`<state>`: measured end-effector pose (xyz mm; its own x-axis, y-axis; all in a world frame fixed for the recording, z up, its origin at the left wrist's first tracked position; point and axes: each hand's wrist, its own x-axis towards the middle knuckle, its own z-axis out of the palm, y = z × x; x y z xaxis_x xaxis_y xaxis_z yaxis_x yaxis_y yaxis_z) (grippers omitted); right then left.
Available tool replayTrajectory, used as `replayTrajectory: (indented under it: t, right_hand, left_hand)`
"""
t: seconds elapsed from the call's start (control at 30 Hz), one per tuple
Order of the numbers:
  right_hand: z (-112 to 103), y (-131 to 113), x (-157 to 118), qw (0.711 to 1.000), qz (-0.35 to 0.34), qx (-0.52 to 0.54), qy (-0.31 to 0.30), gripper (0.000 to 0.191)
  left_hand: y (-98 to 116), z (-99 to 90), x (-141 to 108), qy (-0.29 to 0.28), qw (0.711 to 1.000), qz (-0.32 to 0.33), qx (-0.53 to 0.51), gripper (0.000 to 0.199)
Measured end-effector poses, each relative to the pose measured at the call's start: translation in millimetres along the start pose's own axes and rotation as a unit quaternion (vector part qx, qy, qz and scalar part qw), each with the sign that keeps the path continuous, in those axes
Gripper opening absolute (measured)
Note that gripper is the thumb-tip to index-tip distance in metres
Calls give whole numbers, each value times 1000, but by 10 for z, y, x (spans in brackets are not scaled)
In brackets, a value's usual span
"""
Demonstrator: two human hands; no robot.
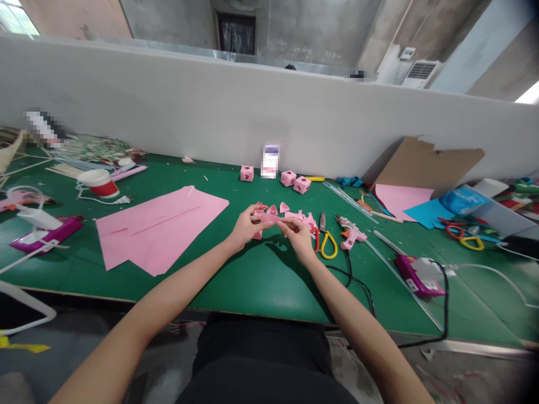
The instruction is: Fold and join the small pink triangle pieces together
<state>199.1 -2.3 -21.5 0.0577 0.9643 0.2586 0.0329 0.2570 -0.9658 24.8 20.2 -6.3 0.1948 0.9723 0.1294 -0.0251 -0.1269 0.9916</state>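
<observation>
Both hands meet over the middle of the green table, pinching a small piece of pink paper [269,218] between them. My left hand [244,229] grips its left end with thumb and fingers. At its right end, my right hand [298,238] pinches it. Small cut pink paper pieces [284,207] lie just beyond the fingers, and more pink scraps [310,223] are beside my right hand. Scissors with yellow and orange handles [329,244] rest right of that hand. Next to them lies a pink glue gun [352,233] with a black cord.
Large pink paper sheets [164,230] cover the left of the green table [261,286]. Pink paper cubes [247,174] stand near the grey partition [189,112]. A red-and-white cup [99,184] is at left. Purple power strips [416,278] lie on both sides; cardboard [425,168] leans at right.
</observation>
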Motion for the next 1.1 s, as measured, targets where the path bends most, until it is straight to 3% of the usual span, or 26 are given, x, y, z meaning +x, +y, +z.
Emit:
replayTrajectory:
  t: [0.3,0.7,0.93,1.1]
  right_hand:
    - [-20,-22,16,999,-11,15,26,32]
    - [1,-34,-14,997,-29,68,-3,30]
    - [14,-44,-26,1000,-18,11,-2,31]
    - [46,-18,-54,998,-20,-32,-46,31]
  left_hand:
    - [-4,12,-8,-4,1000,10,-15,70]
    - [-53,30,3,-29,999,20,-36,61]
    - [-80,44,10,4,999,39,-33,60]
    - [-58,24,28,53,996,36,-65,60]
